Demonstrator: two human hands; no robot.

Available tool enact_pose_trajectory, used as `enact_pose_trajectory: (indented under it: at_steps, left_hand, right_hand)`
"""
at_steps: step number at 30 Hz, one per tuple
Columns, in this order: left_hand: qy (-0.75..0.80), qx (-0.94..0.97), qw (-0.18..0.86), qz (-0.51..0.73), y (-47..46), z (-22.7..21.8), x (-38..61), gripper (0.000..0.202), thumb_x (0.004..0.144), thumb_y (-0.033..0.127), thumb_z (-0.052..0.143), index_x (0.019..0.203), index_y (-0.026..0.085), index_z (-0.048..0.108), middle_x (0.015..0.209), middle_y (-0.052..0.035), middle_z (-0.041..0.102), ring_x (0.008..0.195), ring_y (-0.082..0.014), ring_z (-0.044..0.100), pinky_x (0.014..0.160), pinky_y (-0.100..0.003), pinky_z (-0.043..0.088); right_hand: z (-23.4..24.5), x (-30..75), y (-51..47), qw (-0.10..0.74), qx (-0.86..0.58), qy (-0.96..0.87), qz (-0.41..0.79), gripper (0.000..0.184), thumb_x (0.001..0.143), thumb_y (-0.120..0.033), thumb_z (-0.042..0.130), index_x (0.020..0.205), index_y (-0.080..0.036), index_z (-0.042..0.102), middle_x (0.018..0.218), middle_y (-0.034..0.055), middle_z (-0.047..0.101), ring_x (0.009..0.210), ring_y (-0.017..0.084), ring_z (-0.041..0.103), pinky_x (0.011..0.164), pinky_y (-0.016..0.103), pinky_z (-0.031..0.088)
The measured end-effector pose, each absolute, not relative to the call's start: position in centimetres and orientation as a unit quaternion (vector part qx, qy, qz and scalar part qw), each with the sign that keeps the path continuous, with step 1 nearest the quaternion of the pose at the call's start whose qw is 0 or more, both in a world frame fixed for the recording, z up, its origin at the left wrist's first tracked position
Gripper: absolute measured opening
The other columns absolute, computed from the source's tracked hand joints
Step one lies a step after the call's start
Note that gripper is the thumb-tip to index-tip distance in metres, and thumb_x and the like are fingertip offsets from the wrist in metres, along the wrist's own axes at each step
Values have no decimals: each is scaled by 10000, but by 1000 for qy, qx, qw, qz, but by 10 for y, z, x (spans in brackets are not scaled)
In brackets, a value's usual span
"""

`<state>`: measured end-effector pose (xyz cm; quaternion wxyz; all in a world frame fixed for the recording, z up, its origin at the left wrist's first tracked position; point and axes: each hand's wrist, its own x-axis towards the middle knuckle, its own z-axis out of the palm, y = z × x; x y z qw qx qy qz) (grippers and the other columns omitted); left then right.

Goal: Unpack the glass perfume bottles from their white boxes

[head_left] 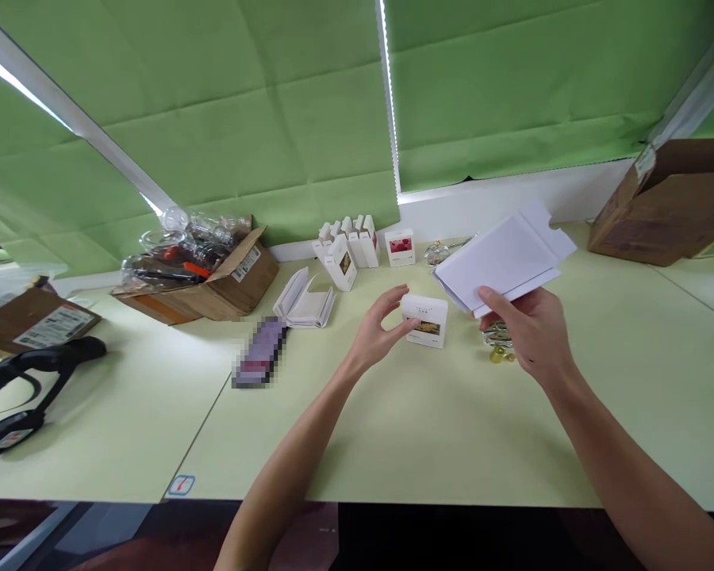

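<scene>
My left hand (384,327) is curved open beside a small upright white box (427,308) with a picture on its front. The thumb overlaps the box's left side; whether it touches, I cannot tell. My right hand (527,329) grips a flat piece of folded white card (503,262), thumb on top and fingers underneath, raised above the table. Partly hidden below that hand are a clear glass bottle (495,336) and a yellowish piece (500,355). Behind the card stands another glass bottle (436,253).
Several white boxes (357,242) stand grouped at the back, near a box with a red picture (401,247). An opened white carton (306,303) and a blurred phone (260,353) lie left. Cardboard boxes (247,277) flank the table (452,444); a black strapped object (41,373) lies far left.
</scene>
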<state>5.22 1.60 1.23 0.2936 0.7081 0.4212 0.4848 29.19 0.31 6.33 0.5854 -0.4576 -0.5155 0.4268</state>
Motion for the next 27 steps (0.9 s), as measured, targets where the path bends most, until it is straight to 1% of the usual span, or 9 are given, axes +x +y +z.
enact_pose_trajectory:
  at_steps: [4,6,9,14,17,19,21,24,27]
  left_hand:
    - [416,713,263,500,9,13,59,310,883,370,696,1103,163,626,1294,-160,641,1161,-224,647,980,-400,551]
    - [413,734,216,493,4,14,59,220,904,347,671,1019,163,636,1236,-152,669,1126,-217,661,920,-377,568]
    - [391,776,122,480,-4,13,58,141,926,306,645,951,167,638,1202,-154,686,1108,-213,671,897,-368,568]
    - [357,831,-39,426,-18,5,56,143,928,319,642,962,181,631,1191,-149,712,983,-202,721,775,-306,592]
    - [341,849,-100,391,-26,4,59,204,929,333,628,1087,204,635,1219,-124,712,896,-187,737,720,-284,589]
    - [342,846,-100,397,-29,6,61,260,936,290,602,1185,215,615,1184,-105,724,921,-184,733,743,-277,588]
    - [347,842,-79,405,-29,8,62,270,937,245,583,1204,216,612,1108,-91,736,928,-178,724,747,-270,583]
    - [360,836,-47,412,-28,10,60,178,927,259,590,1085,213,657,1029,-90,727,873,-179,702,693,-273,567]
    - [373,825,-17,425,-28,11,56,144,918,288,601,1013,208,675,998,-101,702,845,-187,682,663,-289,561]
  right_hand:
    - [65,294,3,591,-452,-526,412,300,770,-461,780,828,-176,706,841,63,722,595,166,623,477,299,560]
    - [64,296,6,594,-454,-522,410,314,762,-468,784,844,-175,703,863,67,726,598,166,624,481,302,561]
    - [62,298,11,589,-460,-516,418,339,742,-481,796,849,-176,698,823,59,723,556,157,607,475,305,547]
    - [61,299,12,580,-466,-516,424,351,730,-500,802,791,-177,678,691,31,681,498,138,571,447,287,509]
    - [64,297,9,572,-464,-525,426,344,748,-502,790,784,-181,673,678,28,678,496,142,571,448,289,500]
    - [65,296,6,560,-468,-532,429,347,751,-506,788,760,-182,663,656,23,669,480,137,563,441,283,485]
    - [65,294,4,550,-474,-536,431,352,745,-503,795,732,-181,653,639,19,661,467,130,556,433,273,469]
    - [65,292,3,541,-477,-542,431,349,744,-500,797,719,-184,650,639,18,657,464,126,551,430,268,470]
    - [65,291,3,540,-475,-547,429,339,743,-498,796,778,-196,647,647,14,658,453,127,539,410,268,463]
